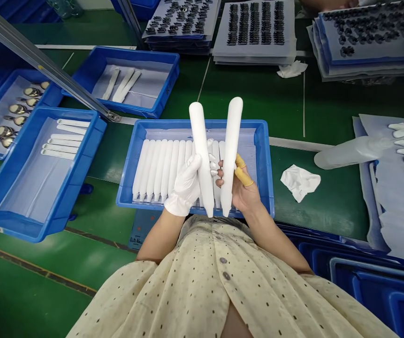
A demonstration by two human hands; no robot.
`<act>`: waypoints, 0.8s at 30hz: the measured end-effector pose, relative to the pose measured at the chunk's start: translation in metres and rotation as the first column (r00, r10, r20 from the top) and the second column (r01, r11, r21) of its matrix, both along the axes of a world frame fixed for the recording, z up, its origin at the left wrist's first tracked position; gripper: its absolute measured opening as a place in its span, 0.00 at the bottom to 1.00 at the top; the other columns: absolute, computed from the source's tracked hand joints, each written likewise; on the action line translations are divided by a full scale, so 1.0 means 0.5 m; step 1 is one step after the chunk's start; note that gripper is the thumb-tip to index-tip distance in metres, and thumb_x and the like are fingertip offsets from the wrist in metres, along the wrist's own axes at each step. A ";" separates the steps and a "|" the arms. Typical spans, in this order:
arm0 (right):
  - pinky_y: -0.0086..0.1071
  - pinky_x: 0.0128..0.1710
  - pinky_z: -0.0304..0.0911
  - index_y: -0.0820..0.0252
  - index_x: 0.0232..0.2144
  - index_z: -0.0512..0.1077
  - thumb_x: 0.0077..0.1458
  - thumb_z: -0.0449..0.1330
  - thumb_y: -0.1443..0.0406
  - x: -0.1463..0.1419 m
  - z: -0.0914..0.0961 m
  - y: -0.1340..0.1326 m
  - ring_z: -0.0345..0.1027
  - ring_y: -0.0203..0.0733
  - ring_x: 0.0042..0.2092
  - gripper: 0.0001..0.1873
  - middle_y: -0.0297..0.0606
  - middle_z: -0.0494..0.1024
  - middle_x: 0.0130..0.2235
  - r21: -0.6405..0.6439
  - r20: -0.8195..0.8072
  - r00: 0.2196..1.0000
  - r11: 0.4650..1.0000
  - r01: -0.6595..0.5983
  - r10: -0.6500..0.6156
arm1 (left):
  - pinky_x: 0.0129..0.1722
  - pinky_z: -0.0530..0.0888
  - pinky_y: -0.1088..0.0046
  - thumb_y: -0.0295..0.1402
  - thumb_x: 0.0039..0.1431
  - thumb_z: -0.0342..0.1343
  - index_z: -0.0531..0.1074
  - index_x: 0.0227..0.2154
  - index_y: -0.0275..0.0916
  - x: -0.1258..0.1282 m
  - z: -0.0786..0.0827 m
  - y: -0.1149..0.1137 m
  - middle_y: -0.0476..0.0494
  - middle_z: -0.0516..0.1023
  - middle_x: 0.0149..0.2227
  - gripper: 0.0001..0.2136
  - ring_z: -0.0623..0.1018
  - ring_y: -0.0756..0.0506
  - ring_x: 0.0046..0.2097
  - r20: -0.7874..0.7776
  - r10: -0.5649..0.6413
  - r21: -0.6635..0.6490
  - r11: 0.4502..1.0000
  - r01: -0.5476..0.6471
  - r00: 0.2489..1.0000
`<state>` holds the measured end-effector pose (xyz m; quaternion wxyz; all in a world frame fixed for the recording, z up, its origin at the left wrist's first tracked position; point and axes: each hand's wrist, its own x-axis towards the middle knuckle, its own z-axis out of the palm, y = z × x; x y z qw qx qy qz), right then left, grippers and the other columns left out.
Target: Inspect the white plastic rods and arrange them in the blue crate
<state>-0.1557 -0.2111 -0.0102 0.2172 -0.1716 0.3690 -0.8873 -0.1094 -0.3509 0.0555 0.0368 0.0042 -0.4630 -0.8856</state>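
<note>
In a white glove, my left hand (185,183) is closed around a long white handle-shaped piece (202,155), rounded at the top and narrowing at the bottom. My right hand (246,190), bare except for yellow finger cots, grips a second white handle-shaped piece (232,145). Both pieces stand nearly upright, side by side and apart. Beneath them is a blue tray (263,164) lined with pale sheeting, where a row of similar white pieces (159,166) lies. My hands and the held pieces hide part of that row.
Left are a blue tray with thin white pieces (68,141) and one with metal spoon-like parts (18,109). Another blue tray (156,101) stands behind. At right lie a crumpled white cloth (300,182) and a squeeze bottle (353,151). Stacked sheets with dark parts (254,47) line the back.
</note>
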 end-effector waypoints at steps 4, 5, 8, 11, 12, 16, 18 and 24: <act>0.34 0.37 0.75 0.41 0.60 0.70 0.55 0.70 0.51 0.005 -0.002 0.002 0.71 0.40 0.45 0.31 0.38 0.75 0.54 -0.005 0.051 0.998 0.999 -0.044 0.044 | 0.29 0.76 0.76 0.49 0.64 0.66 0.75 0.32 0.37 -0.009 -0.012 0.002 0.46 0.75 0.29 0.18 0.75 0.50 0.29 0.025 0.070 -0.072 0.995 -0.068 0.997; 0.34 0.38 0.75 0.41 0.60 0.71 0.54 0.70 0.53 0.007 -0.001 0.004 0.71 0.40 0.46 0.32 0.37 0.74 0.55 -0.013 0.051 0.997 0.998 -0.064 0.065 | 0.25 0.73 0.77 0.53 0.65 0.63 0.72 0.26 0.37 -0.011 -0.013 0.004 0.47 0.70 0.23 0.23 0.71 0.51 0.25 0.045 0.074 -0.093 0.993 -0.069 0.996; 0.33 0.40 0.76 0.39 0.61 0.72 0.52 0.72 0.57 0.017 0.000 0.007 0.71 0.40 0.48 0.34 0.36 0.72 0.57 -0.005 0.028 0.993 0.994 -0.113 0.113 | 0.16 0.63 0.77 0.62 0.66 0.55 0.69 0.22 0.39 -0.015 -0.013 0.006 0.50 0.59 0.16 0.31 0.61 0.52 0.18 0.084 0.034 -0.137 0.990 -0.022 0.996; 0.33 0.42 0.76 0.40 0.63 0.72 0.52 0.73 0.55 0.024 -0.005 0.008 0.71 0.42 0.51 0.37 0.38 0.69 0.60 0.038 -0.011 0.995 0.994 -0.101 0.101 | 0.16 0.64 0.76 0.61 0.67 0.54 0.77 0.35 0.40 -0.014 -0.015 0.004 0.51 0.63 0.19 0.26 0.58 0.52 0.18 0.021 0.002 -0.112 0.994 0.000 1.000; 0.33 0.43 0.76 0.41 0.64 0.71 0.52 0.74 0.54 0.025 -0.007 0.008 0.71 0.42 0.51 0.37 0.38 0.69 0.61 0.050 -0.029 0.995 0.995 -0.090 0.092 | 0.17 0.66 0.76 0.61 0.68 0.54 0.78 0.38 0.40 -0.013 -0.018 0.004 0.51 0.62 0.20 0.26 0.58 0.52 0.19 0.004 -0.004 -0.103 0.995 0.004 1.000; 0.32 0.42 0.75 0.40 0.65 0.70 0.53 0.74 0.53 0.026 -0.015 0.005 0.70 0.41 0.50 0.39 0.39 0.70 0.60 0.066 -0.085 0.994 0.996 -0.063 0.069 | 0.18 0.67 0.76 0.65 0.66 0.52 0.78 0.37 0.39 -0.007 -0.031 0.005 0.50 0.61 0.19 0.31 0.61 0.52 0.20 0.038 0.014 -0.116 0.993 -0.010 0.999; 0.32 0.42 0.74 0.40 0.64 0.71 0.52 0.74 0.53 0.026 -0.015 0.004 0.70 0.41 0.49 0.38 0.38 0.71 0.59 0.055 -0.091 0.994 0.997 -0.057 0.062 | 0.17 0.65 0.76 0.66 0.64 0.54 0.78 0.35 0.39 -0.003 -0.031 0.005 0.51 0.61 0.18 0.30 0.61 0.52 0.19 0.024 0.008 -0.155 0.988 -0.004 1.000; 0.33 0.37 0.71 0.44 0.61 0.74 0.54 0.74 0.51 0.033 -0.026 0.006 0.69 0.41 0.45 0.34 0.42 0.72 0.57 0.113 -0.146 0.988 0.993 -0.028 0.045 | 0.19 0.66 0.77 0.44 0.60 0.70 0.79 0.47 0.39 -0.013 0.025 -0.013 0.55 0.62 0.16 0.18 0.61 0.53 0.18 -0.101 0.070 -0.329 0.939 -0.100 0.992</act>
